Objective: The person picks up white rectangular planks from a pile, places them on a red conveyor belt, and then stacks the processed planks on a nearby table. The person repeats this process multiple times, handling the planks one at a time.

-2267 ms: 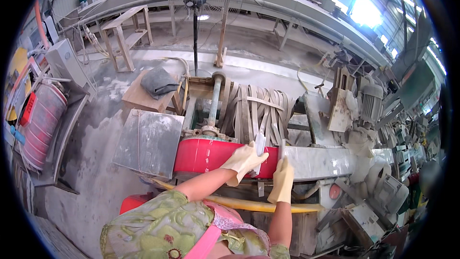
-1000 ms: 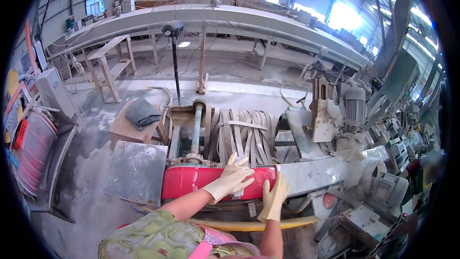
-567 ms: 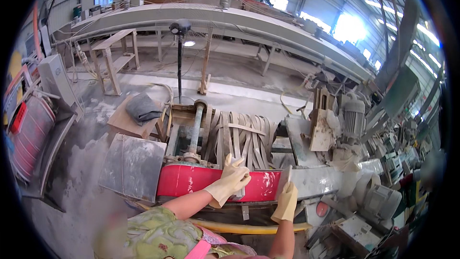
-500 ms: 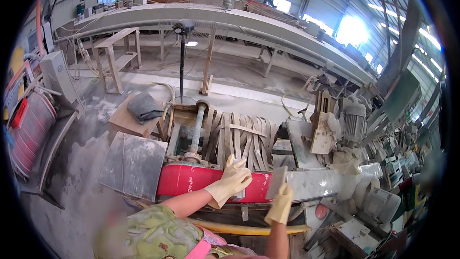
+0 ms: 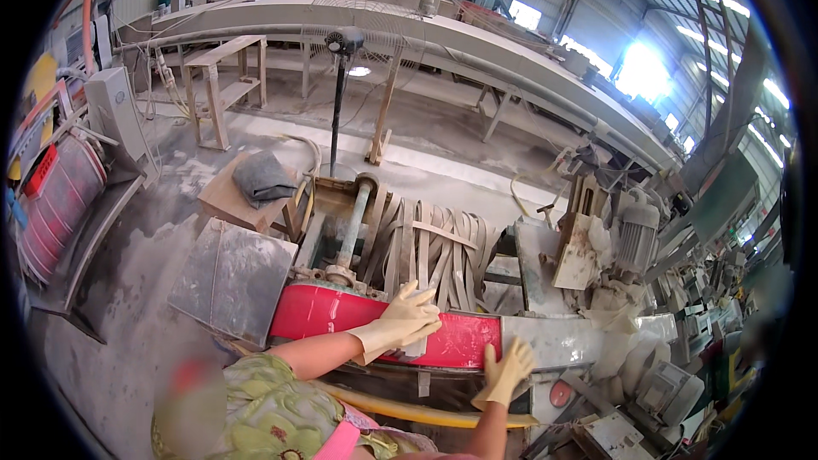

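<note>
My left hand [image 5: 399, 321], in a cream rubber glove, is over the red belt-like strip [image 5: 319, 311] in front of me. Its fingers are partly stretched and partly curled around a pale flat piece [image 5: 415, 347], whose lower end shows beneath the glove. Much of that piece is hidden by the hand. Farther right, my right hand [image 5: 509, 368] wears a matching glove, with thumb and fingers apart and nothing between them. It is by the joint where the red strip meets a grey, wet-looking strip [image 5: 545, 341].
Behind the strip hangs a bundle of beige straps [image 5: 430, 251] beside a roller [image 5: 354, 226]. A grey board [image 5: 232, 277] lies to the left, near a dark cloth [image 5: 262, 179] on a wooden stand. A fan [image 5: 345, 41] stands beyond. Motors [image 5: 637, 234] and machinery crowd the right. A yellow bar [image 5: 417, 411] runs nearest me.
The grey slab in my right hand is no longer seen there, and that hand has opened and lowered slightly. My left hand has shifted slightly left. The whole view has tilted a little.
</note>
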`<state>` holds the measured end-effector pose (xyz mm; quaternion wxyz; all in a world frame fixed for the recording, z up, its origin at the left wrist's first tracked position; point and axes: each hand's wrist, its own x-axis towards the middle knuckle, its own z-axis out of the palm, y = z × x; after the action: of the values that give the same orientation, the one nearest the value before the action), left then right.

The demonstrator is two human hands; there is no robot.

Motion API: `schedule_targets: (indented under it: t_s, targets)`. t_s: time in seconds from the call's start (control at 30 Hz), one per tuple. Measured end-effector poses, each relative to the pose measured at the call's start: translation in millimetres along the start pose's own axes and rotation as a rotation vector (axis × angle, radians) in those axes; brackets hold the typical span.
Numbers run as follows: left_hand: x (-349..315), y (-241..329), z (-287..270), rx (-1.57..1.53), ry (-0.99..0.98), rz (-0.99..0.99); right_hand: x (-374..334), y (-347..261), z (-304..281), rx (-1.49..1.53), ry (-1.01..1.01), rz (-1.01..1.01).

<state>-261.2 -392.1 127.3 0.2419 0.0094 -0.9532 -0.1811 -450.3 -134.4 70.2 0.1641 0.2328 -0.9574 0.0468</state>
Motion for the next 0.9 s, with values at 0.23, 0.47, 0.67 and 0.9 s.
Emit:
schedule_targets:
  t_s: [0.23,0.47,0.67,0.9]
  targets:
    - [-4,-6,5,-0.041,0.1,0.029,14,29,10,0.09,-0.12,-0.099]
    - [-5,-8,3,0.022,0.073,0.012,-1,-48,-67,1.565,-0.092,0.464]
    - [-4,-3,5,0.14,0.232,0.072,-49,-162,-113,1.45,-0.319,0.256]
    - [-10,-11,5,0.141,-0.019,0.036,16,-45,-9,0.482,0.173,-0.233]
